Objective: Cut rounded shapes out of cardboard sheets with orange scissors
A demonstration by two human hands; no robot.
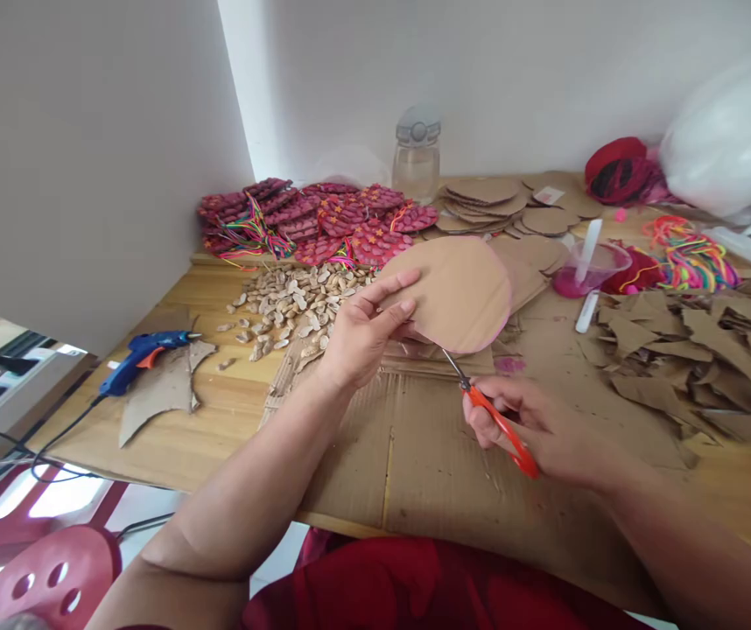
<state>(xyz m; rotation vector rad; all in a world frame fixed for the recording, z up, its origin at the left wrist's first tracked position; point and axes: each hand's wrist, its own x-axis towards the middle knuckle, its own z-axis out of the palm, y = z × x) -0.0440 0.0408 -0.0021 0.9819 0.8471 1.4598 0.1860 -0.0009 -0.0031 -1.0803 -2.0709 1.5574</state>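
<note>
My left hand (361,331) pinches the left edge of a round cardboard disc (458,293) with a pink-marked rim, holding it above the table. My right hand (539,429) grips orange-handled scissors (497,422); their blades point up-left to the disc's lower edge. Both hands hover over a flat sheet of corrugated cardboard (415,455) lying on the wooden table (171,429).
A blue glue gun (143,354) rests on a cardboard scrap at left. Seeds (290,302) are heaped behind my left hand, with pink woven pieces (323,219), a jar (417,157) and stacked cardboard discs (487,201) beyond. Cardboard offcuts (697,359) pile up right, near coloured cords (691,258).
</note>
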